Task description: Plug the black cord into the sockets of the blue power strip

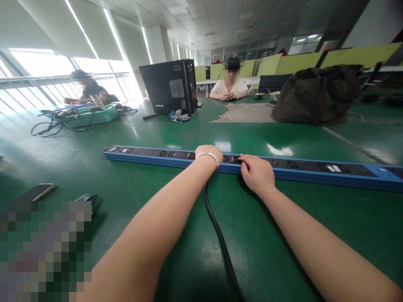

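Observation:
A long blue power strip (147, 158) with a black socket face lies across the green table. My left hand (210, 154) is closed at its middle, beside the sockets; a black cable (217, 226) runs from under this hand toward me. Whether the fingers grip the cable's end is hidden by the back of the hand. Just to the right, my right hand (258, 173) rests on the strip's near edge, its fingers bent together over the sockets. What those fingers hold, if anything, cannot be made out.
Behind the strip stand a black computer case (170, 87), gloves (179, 116), a green basket (91, 116) with cables and a dark bag (315, 96). A phone (36, 192) lies at the left. Two people sit beyond the table.

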Demonstrator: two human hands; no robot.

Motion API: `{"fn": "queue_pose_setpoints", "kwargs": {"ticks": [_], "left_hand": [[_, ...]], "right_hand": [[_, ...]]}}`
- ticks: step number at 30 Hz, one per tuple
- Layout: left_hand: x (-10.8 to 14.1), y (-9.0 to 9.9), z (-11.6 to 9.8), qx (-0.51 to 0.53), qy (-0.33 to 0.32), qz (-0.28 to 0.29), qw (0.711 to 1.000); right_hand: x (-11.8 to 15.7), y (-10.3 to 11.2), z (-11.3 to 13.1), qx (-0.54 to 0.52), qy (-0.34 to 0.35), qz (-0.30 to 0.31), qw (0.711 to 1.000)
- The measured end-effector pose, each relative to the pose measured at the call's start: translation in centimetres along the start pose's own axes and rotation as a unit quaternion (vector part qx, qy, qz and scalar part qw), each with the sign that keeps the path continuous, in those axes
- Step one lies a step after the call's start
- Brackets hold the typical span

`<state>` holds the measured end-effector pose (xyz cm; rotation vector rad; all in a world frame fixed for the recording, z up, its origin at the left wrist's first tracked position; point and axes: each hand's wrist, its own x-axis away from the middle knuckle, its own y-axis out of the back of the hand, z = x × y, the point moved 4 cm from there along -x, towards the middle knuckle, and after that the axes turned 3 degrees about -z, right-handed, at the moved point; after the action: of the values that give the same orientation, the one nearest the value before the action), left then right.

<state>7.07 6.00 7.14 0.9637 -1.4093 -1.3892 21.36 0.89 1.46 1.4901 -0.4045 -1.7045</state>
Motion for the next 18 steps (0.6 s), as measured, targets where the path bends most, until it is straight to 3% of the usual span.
{"fn": "queue_pose_setpoints", "kwargs": {"ticks": [12,18], "left_hand": [[-1.2,-1.5,1.6,0.038,-0.008,0.019,0.999],[0.2,-2.1,1.5,0.082,0.018,0.008,0.996]], "right_hand": [[0.0,0.0,0.1,-0.024,-0.031,-0.009,0.999],[0.0,0.0,0.3,-0.021,-0.032,-0.010,0.999]]}}
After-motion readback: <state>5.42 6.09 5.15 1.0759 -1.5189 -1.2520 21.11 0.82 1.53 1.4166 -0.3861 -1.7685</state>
